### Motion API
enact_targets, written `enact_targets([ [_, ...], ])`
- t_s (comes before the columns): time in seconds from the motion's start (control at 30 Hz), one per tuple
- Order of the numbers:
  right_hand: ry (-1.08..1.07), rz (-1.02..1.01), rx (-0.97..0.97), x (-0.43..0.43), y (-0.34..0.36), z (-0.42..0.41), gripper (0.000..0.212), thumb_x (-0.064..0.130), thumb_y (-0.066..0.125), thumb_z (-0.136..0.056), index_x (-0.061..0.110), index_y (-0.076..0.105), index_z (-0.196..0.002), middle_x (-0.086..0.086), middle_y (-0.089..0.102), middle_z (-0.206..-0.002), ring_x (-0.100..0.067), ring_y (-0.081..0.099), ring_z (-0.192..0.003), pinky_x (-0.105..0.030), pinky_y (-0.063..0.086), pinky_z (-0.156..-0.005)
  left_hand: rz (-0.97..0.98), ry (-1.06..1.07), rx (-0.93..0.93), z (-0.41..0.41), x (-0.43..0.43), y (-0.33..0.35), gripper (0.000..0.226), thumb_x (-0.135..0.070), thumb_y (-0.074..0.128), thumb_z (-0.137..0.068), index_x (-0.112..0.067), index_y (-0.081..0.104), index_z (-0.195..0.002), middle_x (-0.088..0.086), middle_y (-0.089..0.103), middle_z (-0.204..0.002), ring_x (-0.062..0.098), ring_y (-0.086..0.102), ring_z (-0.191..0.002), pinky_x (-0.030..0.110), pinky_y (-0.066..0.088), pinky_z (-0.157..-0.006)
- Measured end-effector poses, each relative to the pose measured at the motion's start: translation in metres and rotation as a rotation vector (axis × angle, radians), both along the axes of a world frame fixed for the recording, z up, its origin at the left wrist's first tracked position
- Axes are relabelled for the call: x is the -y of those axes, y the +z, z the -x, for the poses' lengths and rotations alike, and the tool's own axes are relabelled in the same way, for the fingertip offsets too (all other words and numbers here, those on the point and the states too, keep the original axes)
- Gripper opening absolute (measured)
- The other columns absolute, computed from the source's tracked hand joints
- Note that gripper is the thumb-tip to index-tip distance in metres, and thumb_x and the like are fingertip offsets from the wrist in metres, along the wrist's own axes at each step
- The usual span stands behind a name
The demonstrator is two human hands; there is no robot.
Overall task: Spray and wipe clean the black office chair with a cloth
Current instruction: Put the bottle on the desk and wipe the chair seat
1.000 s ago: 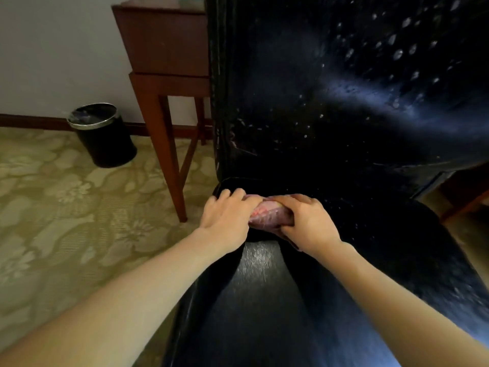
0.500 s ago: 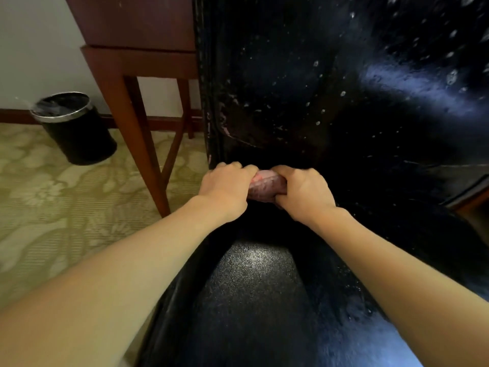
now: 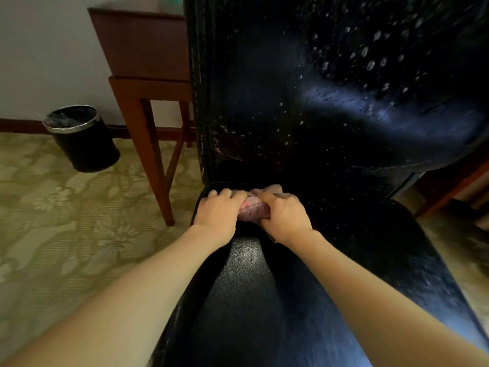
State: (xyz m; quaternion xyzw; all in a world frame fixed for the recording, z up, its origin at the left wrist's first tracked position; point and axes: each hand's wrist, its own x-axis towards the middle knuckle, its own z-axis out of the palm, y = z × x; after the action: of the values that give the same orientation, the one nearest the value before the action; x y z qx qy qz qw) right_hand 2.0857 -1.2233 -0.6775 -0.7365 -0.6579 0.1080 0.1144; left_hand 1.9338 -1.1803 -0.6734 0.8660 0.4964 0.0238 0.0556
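The black office chair [image 3: 304, 102] fills the middle and right of the head view, its backrest dotted with spray droplets and its seat running down toward me. A pink cloth [image 3: 255, 207] is bunched at the crease where seat meets backrest. My left hand [image 3: 218, 215] grips the cloth's left end with curled fingers. My right hand [image 3: 284, 218] grips its right end, fingers curled over it. Most of the cloth is hidden under both hands.
A dark wooden desk [image 3: 148, 56] with slanted legs stands left of the chair against the wall. A black waste bin [image 3: 82, 139] with a metal rim sits on the patterned carpet [image 3: 66, 221] further left. More wooden furniture shows at the right edge [image 3: 455, 181].
Both hands stay on the cloth at the seat crease. A loose corner of cloth now shows above my right hand, and the camera view has tilted back up.
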Motion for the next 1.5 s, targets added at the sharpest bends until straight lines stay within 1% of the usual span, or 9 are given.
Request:
enact_targets([
  [0.07,-0.007,0.008,-0.015,0.017,-0.004,0.009,0.065,0.032,0.063,-0.084,0.033,0.038,-0.144,-0.007,0.054,-0.132,-0.034,0.045,-0.120,-0.035,0.040,-0.102,0.002,0.004,-0.010,0.010,0.019,0.001,0.074,-0.005,0.059,-0.084,-0.027,0.027,-0.147,0.004,0.042,-0.138,0.030,0.043,-0.120,0.038,0.042,-0.097],
  [0.23,0.055,0.066,0.019,0.070,-0.002,0.037,0.064,0.032,0.057,-0.084,0.031,0.035,-0.144,-0.002,0.044,-0.144,-0.029,0.039,-0.127,-0.030,0.021,-0.111,0.037,0.029,-0.014,0.037,0.077,0.007,0.076,-0.006,0.060,-0.084,-0.029,0.025,-0.147,0.001,0.037,-0.142,0.027,0.041,-0.121,0.036,0.039,-0.099],
  [0.47,0.137,0.088,-0.046,0.173,0.011,0.072,0.059,0.028,0.060,-0.085,0.031,0.040,-0.140,0.001,0.040,-0.140,-0.030,0.030,-0.129,-0.038,0.035,-0.108,0.071,0.118,0.008,0.076,0.185,0.017,0.071,-0.007,0.050,-0.091,-0.030,0.019,-0.150,-0.001,0.021,-0.154,0.024,0.027,-0.136,0.034,0.029,-0.111],
  [0.6,0.159,0.100,-0.027,0.192,0.013,0.070,0.058,0.031,0.058,-0.087,0.033,0.038,-0.142,0.006,0.038,-0.141,-0.024,0.030,-0.130,-0.032,0.035,-0.108,0.060,0.131,0.050,0.080,0.210,0.015,0.071,-0.009,0.053,-0.091,-0.030,0.019,-0.150,-0.002,0.021,-0.154,0.022,0.027,-0.137,0.034,0.030,-0.111],
  [0.83,0.199,0.072,-0.023,0.152,0.009,0.075,0.057,0.030,0.061,-0.083,0.034,0.044,-0.138,0.003,0.044,-0.133,-0.024,0.035,-0.124,-0.034,0.039,-0.104,0.025,0.204,0.138,0.087,0.184,0.007,0.067,-0.010,0.055,-0.090,-0.031,0.026,-0.147,-0.004,0.026,-0.149,0.020,0.032,-0.132,0.031,0.035,-0.107],
  [1.07,0.227,0.008,-0.043,0.046,0.005,0.093,0.056,0.018,0.060,-0.081,0.032,0.050,-0.135,-0.007,0.045,-0.134,-0.033,0.041,-0.120,-0.039,0.038,-0.104,0.011,0.300,0.182,0.101,0.091,-0.004,0.070,-0.013,0.062,-0.084,-0.038,0.033,-0.142,-0.004,0.041,-0.138,0.024,0.051,-0.118,0.035,0.047,-0.091],
  [1.23,0.197,0.009,-0.009,-0.014,-0.001,0.090,0.055,0.016,0.057,-0.083,0.029,0.049,-0.136,-0.010,0.046,-0.133,-0.034,0.041,-0.121,-0.037,0.033,-0.108,0.090,0.263,0.185,0.100,0.025,-0.006,0.067,-0.016,0.064,-0.082,-0.035,0.038,-0.140,0.000,0.048,-0.132,0.026,0.051,-0.117,0.038,0.049,-0.093],
  [1.37,0.175,0.082,-0.013,-0.011,0.006,0.080,0.061,0.017,0.058,-0.085,0.030,0.041,-0.142,-0.012,0.045,-0.137,-0.034,0.039,-0.124,-0.036,0.036,-0.105,0.149,0.189,0.168,0.093,0.018,-0.001,0.067,-0.011,0.058,-0.084,-0.032,0.037,-0.144,0.003,0.047,-0.135,0.027,0.049,-0.122,0.037,0.046,-0.098],
  [1.5,0.171,0.135,-0.063,0.032,0.008,0.079,0.064,0.019,0.060,-0.083,0.036,0.039,-0.142,-0.007,0.043,-0.137,-0.032,0.038,-0.124,-0.039,0.042,-0.101,0.112,0.175,0.193,0.096,0.062,-0.005,0.070,-0.012,0.063,-0.082,-0.036,0.037,-0.142,-0.002,0.048,-0.133,0.025,0.052,-0.118,0.038,0.048,-0.095],
])
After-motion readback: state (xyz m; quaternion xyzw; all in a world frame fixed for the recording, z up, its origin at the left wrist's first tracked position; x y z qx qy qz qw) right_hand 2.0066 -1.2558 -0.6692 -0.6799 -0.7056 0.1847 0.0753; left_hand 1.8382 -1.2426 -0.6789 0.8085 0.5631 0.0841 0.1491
